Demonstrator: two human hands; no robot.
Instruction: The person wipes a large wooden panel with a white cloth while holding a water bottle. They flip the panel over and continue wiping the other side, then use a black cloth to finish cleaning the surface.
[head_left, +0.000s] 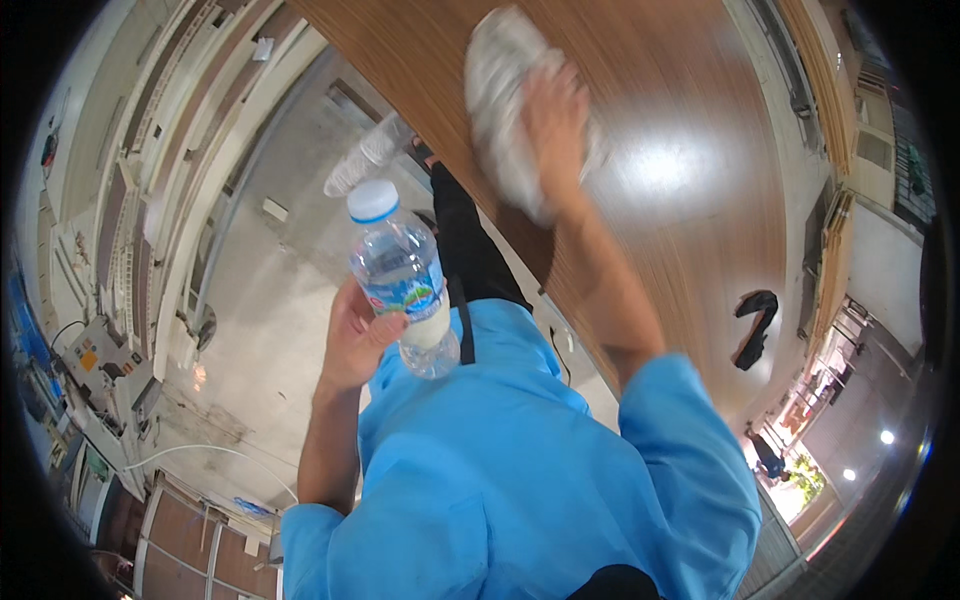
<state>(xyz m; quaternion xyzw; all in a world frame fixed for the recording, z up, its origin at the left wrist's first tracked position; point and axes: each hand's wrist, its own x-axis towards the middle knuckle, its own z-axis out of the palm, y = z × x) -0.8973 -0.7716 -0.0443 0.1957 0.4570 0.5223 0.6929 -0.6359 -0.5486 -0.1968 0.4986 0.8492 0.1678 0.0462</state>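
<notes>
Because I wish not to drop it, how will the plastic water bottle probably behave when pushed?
The plastic water bottle, held in the left hand, would probably dent under pressure, since its see-through wall looks thin. Its round body may roll if laid down, and its tall, narrow shape could tip.

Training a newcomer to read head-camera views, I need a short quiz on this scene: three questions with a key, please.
1. What does the left hand hold?
A) a brush
B) a plastic bottle
C) a hammer

2. True or false: the plastic bottle is uncapped.

3. Fill in the blank: the right hand is on a pale, rumpled ____ that lies on a brown wood-grain surface.

Key:
1. B
2. False; a white cap with a blue rim is on it.
3. cloth
</notes>
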